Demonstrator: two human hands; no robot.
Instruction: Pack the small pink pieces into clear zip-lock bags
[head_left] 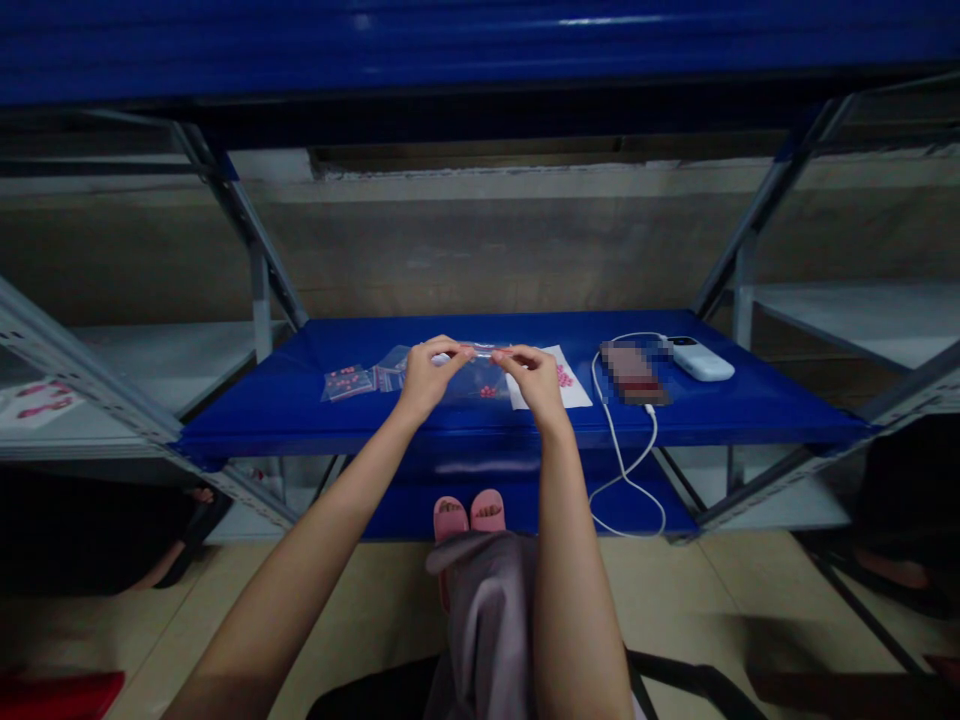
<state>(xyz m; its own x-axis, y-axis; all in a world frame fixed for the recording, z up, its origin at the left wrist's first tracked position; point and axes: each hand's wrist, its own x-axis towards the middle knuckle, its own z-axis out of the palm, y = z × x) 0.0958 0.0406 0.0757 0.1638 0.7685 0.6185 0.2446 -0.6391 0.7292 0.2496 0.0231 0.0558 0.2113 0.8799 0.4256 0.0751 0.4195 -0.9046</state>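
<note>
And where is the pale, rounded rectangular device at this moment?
In the head view, the device lies on the right side of the middle blue metal shelf, just right of the flat, pixelated rectangular object.

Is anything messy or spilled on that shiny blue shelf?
One oddity: a thin white cable loops below the front edge of the blue shelf, where it might snag. I see no spill; the small pink pieces lie on a white sheet.

Pale power bank (701, 362), pink slippers (451, 522)
</note>
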